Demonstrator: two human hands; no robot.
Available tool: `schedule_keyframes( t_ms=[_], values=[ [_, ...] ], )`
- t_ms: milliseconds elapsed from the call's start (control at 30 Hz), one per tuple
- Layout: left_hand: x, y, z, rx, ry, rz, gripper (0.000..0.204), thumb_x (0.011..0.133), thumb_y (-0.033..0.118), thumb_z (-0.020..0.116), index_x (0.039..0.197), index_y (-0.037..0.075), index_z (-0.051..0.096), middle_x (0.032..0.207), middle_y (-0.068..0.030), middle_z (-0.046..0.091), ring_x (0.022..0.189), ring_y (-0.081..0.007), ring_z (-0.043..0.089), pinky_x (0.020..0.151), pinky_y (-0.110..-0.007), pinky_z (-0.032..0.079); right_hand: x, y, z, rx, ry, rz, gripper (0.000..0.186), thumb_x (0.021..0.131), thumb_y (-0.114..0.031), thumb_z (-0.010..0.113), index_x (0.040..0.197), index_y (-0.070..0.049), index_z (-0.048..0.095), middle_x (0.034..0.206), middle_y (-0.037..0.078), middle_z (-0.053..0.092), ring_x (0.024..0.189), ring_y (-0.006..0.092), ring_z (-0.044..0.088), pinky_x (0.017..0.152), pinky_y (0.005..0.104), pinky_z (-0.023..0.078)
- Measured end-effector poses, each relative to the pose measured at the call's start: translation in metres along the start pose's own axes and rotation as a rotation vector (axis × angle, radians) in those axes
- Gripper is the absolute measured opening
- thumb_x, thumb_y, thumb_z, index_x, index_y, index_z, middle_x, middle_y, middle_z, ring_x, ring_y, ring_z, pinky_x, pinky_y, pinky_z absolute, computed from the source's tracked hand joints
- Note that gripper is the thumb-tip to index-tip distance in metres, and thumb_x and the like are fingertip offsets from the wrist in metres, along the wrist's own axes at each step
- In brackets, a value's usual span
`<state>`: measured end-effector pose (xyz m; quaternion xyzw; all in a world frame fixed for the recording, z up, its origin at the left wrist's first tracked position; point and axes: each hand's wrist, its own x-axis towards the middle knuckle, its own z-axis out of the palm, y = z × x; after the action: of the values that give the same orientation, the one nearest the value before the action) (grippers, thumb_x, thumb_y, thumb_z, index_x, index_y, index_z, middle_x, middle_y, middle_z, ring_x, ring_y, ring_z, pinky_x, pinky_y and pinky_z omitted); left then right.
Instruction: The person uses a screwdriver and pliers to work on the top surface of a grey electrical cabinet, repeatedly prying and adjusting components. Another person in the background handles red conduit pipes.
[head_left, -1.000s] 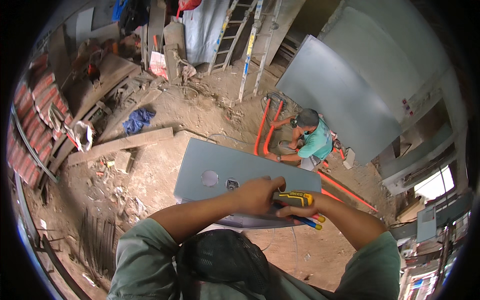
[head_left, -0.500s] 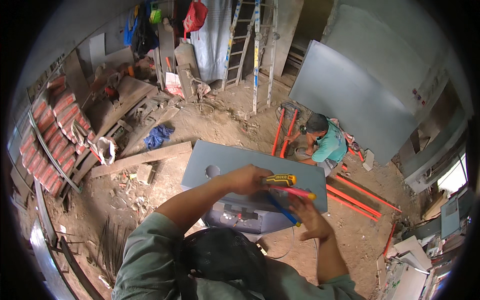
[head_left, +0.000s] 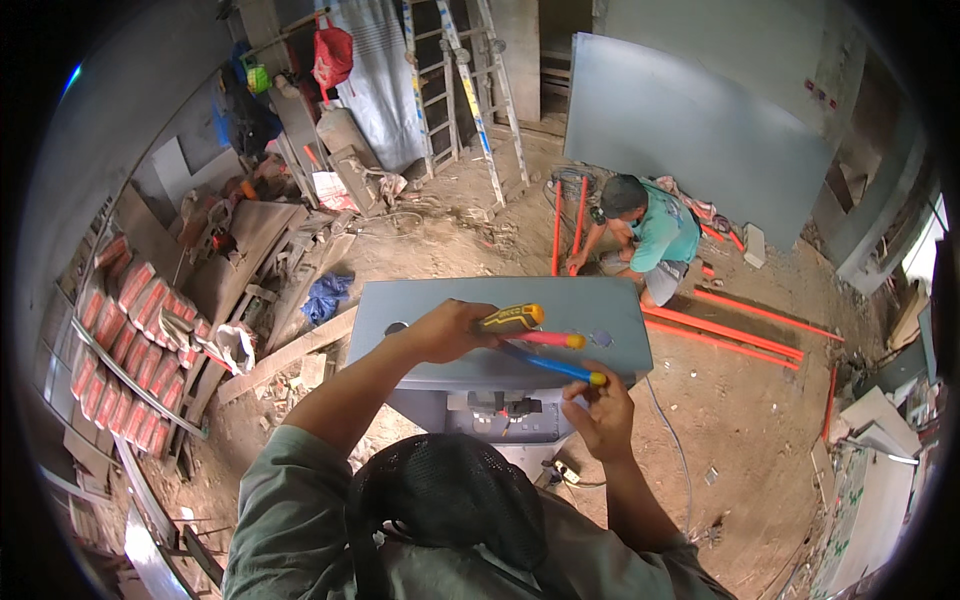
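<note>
My left hand point(head_left: 448, 330) grips a bundle of tools: a black-and-yellow handled tool point(head_left: 505, 320), a pink one point(head_left: 555, 340) with a yellow end, and a blue one point(head_left: 555, 364), also yellow-tipped. My right hand point(head_left: 600, 420) has its fingers curled at the blue tool's yellow end. Under both hands is a grey metal enclosure point(head_left: 420, 295) with round holes in its top. Its lower part shows electrical components point(head_left: 495, 405), partly hidden behind my forearms and hands.
A co-worker point(head_left: 650, 235) crouches behind the enclosure among orange pipes point(head_left: 740, 325). A metal sheet point(head_left: 690, 130) leans at back right, beside ladders point(head_left: 455, 90). Stacked red-and-white sacks point(head_left: 130, 350) and boards point(head_left: 250, 250) lie left. A cable point(head_left: 670, 430) runs down the right.
My right hand has come up to the blue tool's end, after lowering with fingers spread. My left hand has shifted left and up. The view has turned, and the co-worker appears higher.
</note>
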<state>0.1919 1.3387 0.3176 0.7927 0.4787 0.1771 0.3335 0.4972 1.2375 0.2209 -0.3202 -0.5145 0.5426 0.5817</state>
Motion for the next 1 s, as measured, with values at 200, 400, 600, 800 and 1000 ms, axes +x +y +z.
schedule_keyframes(
  t_ms=[200,400,600,800,1000],
  values=[
    [0.007,0.01,-0.005,0.052,-0.038,-0.076,0.036,0.092,0.026,0.085,0.121,0.007,0.074,0.095,-0.0131,0.078,0.082,-0.0238,0.07,0.079,-0.039,0.055,0.065,-0.009,0.024,0.001,-0.146,-0.354,0.071,0.085,-0.02,0.091,0.142,0.0,0.056,0.132,0.012,0.056,0.133,0.0236,0.053,0.114,0.0412,0.043],
    [0.012,0.001,-0.009,-0.055,-0.058,-0.222,0.037,0.091,0.024,0.083,0.125,0.011,0.075,0.094,-0.0046,0.078,0.082,-0.0158,0.069,0.076,-0.033,0.054,0.121,-0.028,0.04,0.122,-0.459,-0.432,0.064,0.087,-0.04,0.089,0.132,-0.003,0.065,0.144,0.015,0.059,0.145,0.0318,0.047,0.121,0.0486,0.035],
    [0.0,-0.055,-0.041,-0.265,0.147,-0.216,0.025,0.104,0.017,0.071,0.126,0.006,0.074,0.112,-0.0056,0.078,0.087,-0.0104,0.069,0.075,-0.029,0.059,0.127,-0.008,0.045,0.32,-0.379,-0.446,0.046,0.086,-0.034,0.089,0.112,-0.007,0.063,0.13,0.018,0.066,0.137,0.0362,0.054,0.121,0.0559,0.034],
    [-0.064,-0.15,-0.04,0.443,0.673,-0.606,0.028,0.101,0.03,0.065,0.119,0.008,0.069,0.111,-0.0198,0.074,0.105,-0.0453,0.068,0.091,-0.053,0.054,0.121,-0.004,0.06,0.538,-0.388,-0.372,0.034,0.099,-0.036,0.078,0.105,-0.011,0.056,0.092,0.006,0.059,0.09,0.0223,0.057,0.1,0.0519,0.045],
    [-0.046,-0.168,-0.017,0.543,0.972,-0.491,0.028,0.098,0.025,0.067,0.121,0.01,0.068,0.119,-0.0204,0.071,0.116,-0.046,0.063,0.098,-0.054,0.051,0.158,-0.005,0.08,0.63,-0.309,-0.282,0.017,0.107,-0.018,0.064,0.101,-0.005,0.056,0.083,0.005,0.054,0.08,0.0167,0.049,0.081,0.0422,0.047]
  ],
)
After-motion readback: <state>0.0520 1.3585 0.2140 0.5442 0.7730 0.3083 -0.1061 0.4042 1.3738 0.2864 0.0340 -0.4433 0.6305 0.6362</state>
